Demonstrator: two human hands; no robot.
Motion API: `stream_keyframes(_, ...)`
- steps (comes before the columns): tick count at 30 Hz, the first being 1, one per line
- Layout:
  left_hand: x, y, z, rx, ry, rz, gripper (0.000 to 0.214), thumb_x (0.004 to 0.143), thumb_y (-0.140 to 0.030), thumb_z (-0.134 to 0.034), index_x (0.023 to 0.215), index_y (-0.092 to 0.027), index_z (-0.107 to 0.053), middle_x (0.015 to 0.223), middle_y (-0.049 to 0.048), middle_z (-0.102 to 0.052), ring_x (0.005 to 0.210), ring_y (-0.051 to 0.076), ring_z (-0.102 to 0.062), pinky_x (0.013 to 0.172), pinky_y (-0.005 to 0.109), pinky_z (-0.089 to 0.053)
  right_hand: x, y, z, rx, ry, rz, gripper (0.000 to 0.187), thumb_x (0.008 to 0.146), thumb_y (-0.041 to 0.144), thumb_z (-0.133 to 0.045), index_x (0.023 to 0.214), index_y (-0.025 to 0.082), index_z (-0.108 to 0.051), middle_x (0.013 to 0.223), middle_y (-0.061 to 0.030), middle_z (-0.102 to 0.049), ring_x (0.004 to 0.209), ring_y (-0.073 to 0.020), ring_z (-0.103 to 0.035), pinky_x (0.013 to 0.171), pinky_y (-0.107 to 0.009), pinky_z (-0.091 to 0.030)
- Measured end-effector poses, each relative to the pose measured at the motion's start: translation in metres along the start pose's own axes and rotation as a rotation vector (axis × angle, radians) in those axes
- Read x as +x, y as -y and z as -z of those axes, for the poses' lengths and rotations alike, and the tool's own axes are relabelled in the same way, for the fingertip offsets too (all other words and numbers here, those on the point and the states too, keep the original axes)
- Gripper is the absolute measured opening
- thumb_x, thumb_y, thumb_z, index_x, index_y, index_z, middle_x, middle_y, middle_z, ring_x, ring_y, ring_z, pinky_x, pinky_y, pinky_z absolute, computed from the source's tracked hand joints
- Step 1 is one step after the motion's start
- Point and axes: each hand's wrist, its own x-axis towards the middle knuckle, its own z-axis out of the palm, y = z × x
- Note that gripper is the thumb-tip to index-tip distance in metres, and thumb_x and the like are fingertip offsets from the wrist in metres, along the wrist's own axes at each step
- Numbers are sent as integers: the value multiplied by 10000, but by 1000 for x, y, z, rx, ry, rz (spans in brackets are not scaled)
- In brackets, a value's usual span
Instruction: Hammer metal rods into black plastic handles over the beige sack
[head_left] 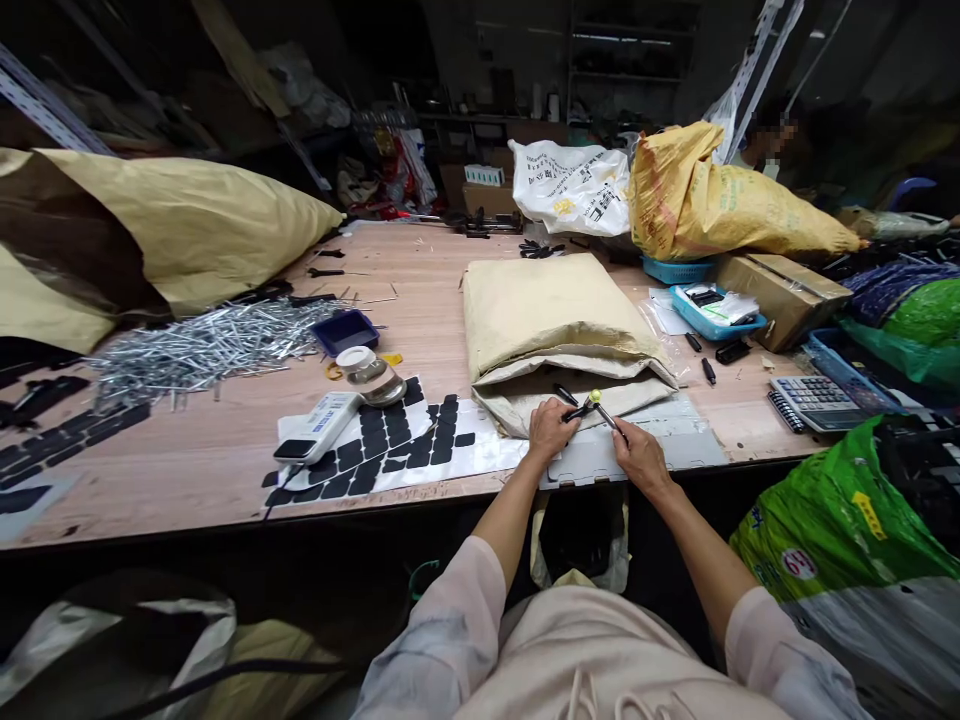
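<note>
At the wooden bench's (225, 460) near edge, the left hand's (551, 430) grip pinches a slim black clip (576, 411). The right hand's (639, 458) grip is closed on a thin metal pin (606, 412) — round yellow tip — touching the clip.

Pins (202, 345) heaped near worktop's (195, 470) left edge, blue tray (346, 331) just beside; pad sheets (390, 440) by front edge; calculator (821, 400) at right edge; yellow sack (720, 195) at far edge.
</note>
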Motion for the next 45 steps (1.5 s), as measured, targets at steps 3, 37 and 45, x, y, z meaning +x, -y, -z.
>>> stream_keyframes(3, 0, 0, -1, -13, -9, -9, 231, 826, -305, -699, 1046, -301, -769, 969, 24, -650, 1002, 215, -553, 910, 346, -407, -2, 2, -1, 26, -32, 24, 383, 953, 312, -449, 1247, 225, -680, 1173, -95, -728, 1069, -274, -682, 914, -375, -539)
stream_keyframes(37, -8, -25, 36, 148, -93, -391, 388, 901, -157, -526, 1248, -248, -672, 1222, 68, -654, 1159, 243, -508, 985, 407, -381, 28, -31, 17, 679, -22, -476, 316, 849, 489, -546, 895, 186, -626, 604, 35, -559, 413, -97, -455, 348, -199, -399)
stream_keyframes(45, 44, 6, 23, 221, 100, -160, 244, 854, -258, -666, 1081, -283, -751, 1112, 61, -628, 1109, 261, -484, 938, 397, -386, 30, -32, 16, 671, -30, -497, 291, 844, 459, -540, 879, 186, -633, 586, 35, -559, 406, -104, -459, 339, -206, -394)
